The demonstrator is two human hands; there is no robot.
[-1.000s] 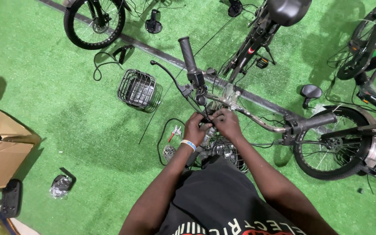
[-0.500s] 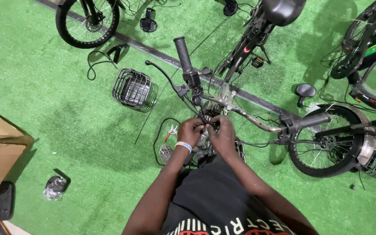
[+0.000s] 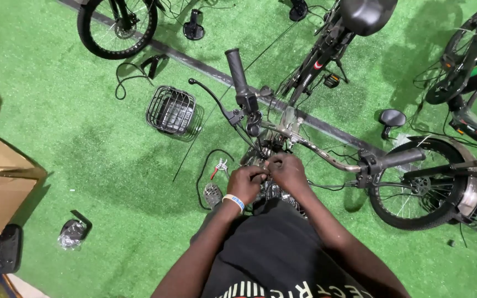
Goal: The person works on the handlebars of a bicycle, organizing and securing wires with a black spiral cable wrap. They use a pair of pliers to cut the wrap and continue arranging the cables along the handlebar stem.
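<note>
Both hands are working close together at the stem of a bicycle lying across green turf.

The left hand [image 3: 248, 182] and right hand [image 3: 285, 171] are pinching in on a small part among the cables [image 3: 260, 146] just below the handlebar [image 3: 305, 146]; what sits between the fingers is too small to tell, and I cannot tell how firmly they are closing on it. The black grip [image 3: 236, 69] is pointing away from the person, with the brake lever [image 3: 211, 96] beside it. Red-handled pliers [image 3: 219, 166] are lying on the turf [image 3: 84, 165] near the left wrist, and a wire basket [image 3: 172, 111] is sitting well apart. A likely risk: with the cables crowding the fingers, one could be snagging or kinking, or the small part could be slipping into the grass.
</note>
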